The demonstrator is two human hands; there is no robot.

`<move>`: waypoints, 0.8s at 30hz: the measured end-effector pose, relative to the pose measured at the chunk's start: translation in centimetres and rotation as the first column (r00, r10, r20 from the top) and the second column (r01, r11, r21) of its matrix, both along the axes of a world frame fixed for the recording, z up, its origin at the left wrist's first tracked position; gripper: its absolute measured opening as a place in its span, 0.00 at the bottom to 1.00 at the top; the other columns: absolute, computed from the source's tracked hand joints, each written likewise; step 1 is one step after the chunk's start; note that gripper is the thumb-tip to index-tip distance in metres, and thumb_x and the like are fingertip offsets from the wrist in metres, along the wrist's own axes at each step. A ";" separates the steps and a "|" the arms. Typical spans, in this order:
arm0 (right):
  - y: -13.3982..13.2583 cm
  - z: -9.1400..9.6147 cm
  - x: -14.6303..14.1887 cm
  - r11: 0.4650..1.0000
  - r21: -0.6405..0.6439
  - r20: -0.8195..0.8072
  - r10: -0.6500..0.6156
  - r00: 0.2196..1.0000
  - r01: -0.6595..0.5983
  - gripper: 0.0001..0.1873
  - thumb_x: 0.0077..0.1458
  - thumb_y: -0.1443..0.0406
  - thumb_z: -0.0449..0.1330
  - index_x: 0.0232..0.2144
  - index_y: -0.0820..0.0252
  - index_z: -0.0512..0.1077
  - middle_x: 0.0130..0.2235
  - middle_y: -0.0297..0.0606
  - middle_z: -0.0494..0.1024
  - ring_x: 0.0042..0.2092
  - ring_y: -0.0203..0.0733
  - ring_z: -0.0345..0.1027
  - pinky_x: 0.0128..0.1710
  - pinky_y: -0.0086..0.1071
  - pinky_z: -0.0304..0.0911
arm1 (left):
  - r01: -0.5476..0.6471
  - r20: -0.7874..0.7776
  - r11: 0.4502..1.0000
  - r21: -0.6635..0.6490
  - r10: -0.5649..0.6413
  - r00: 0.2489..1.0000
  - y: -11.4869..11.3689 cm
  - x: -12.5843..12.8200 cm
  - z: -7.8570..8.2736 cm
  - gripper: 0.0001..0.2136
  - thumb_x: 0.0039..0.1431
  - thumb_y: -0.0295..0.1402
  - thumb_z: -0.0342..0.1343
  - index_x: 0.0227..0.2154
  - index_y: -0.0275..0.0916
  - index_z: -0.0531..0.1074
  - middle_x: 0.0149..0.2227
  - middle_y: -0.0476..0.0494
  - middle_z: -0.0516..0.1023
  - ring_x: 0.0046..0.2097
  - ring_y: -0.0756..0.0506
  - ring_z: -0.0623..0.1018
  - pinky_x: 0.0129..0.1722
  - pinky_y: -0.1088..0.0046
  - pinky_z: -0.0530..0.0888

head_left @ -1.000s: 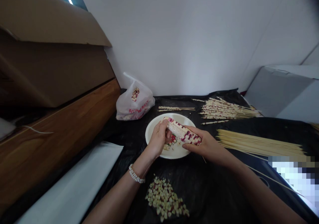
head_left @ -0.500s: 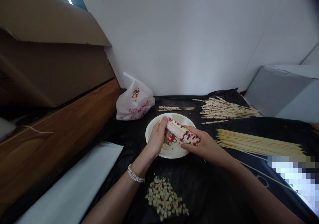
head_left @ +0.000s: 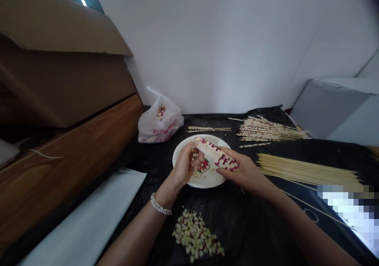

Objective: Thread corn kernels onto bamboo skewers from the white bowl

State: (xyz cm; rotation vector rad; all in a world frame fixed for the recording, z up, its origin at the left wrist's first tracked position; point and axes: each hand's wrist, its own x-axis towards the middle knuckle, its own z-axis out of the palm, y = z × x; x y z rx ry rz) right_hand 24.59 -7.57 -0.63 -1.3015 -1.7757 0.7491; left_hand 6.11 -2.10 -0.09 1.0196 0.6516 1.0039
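Ok so your right hand (head_left: 244,172) has the corn cob (head_left: 217,155) by its 4 o'clock end, fingers closed around it. The cob's held up over the white bowl (head_left: 213,180), slanting from roughly 10 o'clock down to 4. Your left hand (head_left: 184,165) is up at the 10 o'clock end, fingers half curled, but I honestly can't tell if they're gripping it or just touching. Using the bowl as the clock: a few threaded skewers (head_left: 201,129) at 12, a bigger skewer bunch (head_left: 262,130) at 2, bare sticks (head_left: 308,170) at 3, loose kernels (head_left: 197,234) at 6, plastic bag (head_left: 161,126) between 10 and 11, all on the black-covered surface (head_left: 242,222).
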 end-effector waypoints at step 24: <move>-0.3 0.1 -0.3 0.995 0.102 0.156 -0.001 0.988 -0.015 0.34 0.49 0.67 0.60 0.60 0.55 0.65 0.54 0.39 0.76 0.53 0.51 0.72 0.53 0.41 0.67 | -0.158 -0.239 0.978 0.136 0.187 0.953 0.2 0.9 -1.2 0.15 0.57 0.45 0.52 0.24 0.40 0.59 0.14 0.58 0.58 0.15 0.56 0.54 0.15 0.80 0.50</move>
